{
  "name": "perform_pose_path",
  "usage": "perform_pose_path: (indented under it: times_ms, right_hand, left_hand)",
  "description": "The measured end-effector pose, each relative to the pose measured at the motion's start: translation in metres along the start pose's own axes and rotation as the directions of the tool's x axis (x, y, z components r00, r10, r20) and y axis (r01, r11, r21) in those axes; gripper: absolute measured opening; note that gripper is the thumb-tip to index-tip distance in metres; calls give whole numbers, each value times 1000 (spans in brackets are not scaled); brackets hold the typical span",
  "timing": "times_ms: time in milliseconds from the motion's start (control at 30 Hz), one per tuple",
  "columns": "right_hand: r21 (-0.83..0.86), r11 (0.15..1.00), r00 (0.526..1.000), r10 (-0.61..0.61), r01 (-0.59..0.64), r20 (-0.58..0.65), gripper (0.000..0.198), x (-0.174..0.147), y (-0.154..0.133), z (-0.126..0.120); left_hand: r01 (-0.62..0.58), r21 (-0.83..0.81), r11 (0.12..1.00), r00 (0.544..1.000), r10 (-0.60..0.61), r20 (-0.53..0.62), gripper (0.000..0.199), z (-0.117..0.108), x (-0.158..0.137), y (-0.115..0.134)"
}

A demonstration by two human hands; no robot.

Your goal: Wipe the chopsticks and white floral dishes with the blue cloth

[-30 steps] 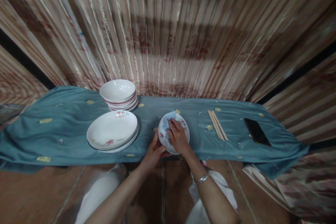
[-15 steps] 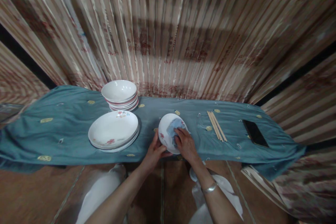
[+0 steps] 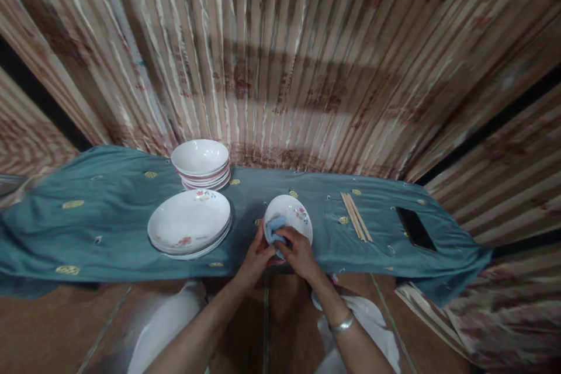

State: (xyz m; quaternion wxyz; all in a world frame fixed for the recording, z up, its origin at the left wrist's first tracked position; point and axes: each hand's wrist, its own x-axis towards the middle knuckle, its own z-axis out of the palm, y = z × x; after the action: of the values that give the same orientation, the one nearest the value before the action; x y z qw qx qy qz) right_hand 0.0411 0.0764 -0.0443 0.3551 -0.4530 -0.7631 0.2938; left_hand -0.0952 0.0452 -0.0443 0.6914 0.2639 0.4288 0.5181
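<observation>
A small white plate [image 3: 287,207] with a floral print is tilted toward me at the front of the table. My left hand [image 3: 258,256] grips its lower left rim, thumb over the edge. A light blue cloth [image 3: 275,227] is bunched in my right hand [image 3: 297,250], whose fingers press it against the plate's left side. Left of my hands lies a stack of larger floral plates [image 3: 190,223]. Behind that stack stand several nested white bowls [image 3: 200,158], some with red bands.
Several wooden chopsticks [image 3: 356,217] lie right of the small plate. Farther right is a black phone [image 3: 415,228]. A teal tablecloth [image 3: 118,216] covers the narrow table, and a pleated curtain [image 3: 280,70] hangs behind it.
My right hand has moved the cloth from the middle of the plate to its left side, bunching it closer to my left hand. My left hand keeps its hold.
</observation>
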Motion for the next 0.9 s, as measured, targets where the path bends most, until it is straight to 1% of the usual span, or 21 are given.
perform_pose_path:
  times_ms: [167,300,433,567,667,767,833,900]
  right_hand:
    - [19,997,997,-68,69,-43,24,14,-3,8]
    - [-68,992,990,-114,108,-88,31,30,0,11]
    - [-149,982,983,-134,114,-126,30,45,5,9]
    - [-101,992,981,-96,80,-168,27,48,3,10]
    - [-86,990,971,-125,109,-203,31,43,-4,13]
    - [-153,969,964,-218,195,-154,35,42,-8,13]
    - [-200,947,957,-274,252,-92,38,46,-6,11]
    - [-241,928,951,-304,282,-57,40,53,0,9]
  left_hand:
    - [-25,13,1000,999,24,42,99,0,2,5]
    - [6,12,1000,999,-7,54,101,-3,12,2]
    - [-13,26,1000,997,10,82,97,-8,21,-1]
    - [-21,45,999,995,17,101,95,-11,21,2]
    - [-14,57,998,996,9,90,87,-10,19,6]
    - [-12,66,998,996,5,93,80,-9,17,9]
    - [-7,65,998,996,2,88,83,-8,16,11]
    - [-4,72,997,997,-2,83,89,-7,15,12]
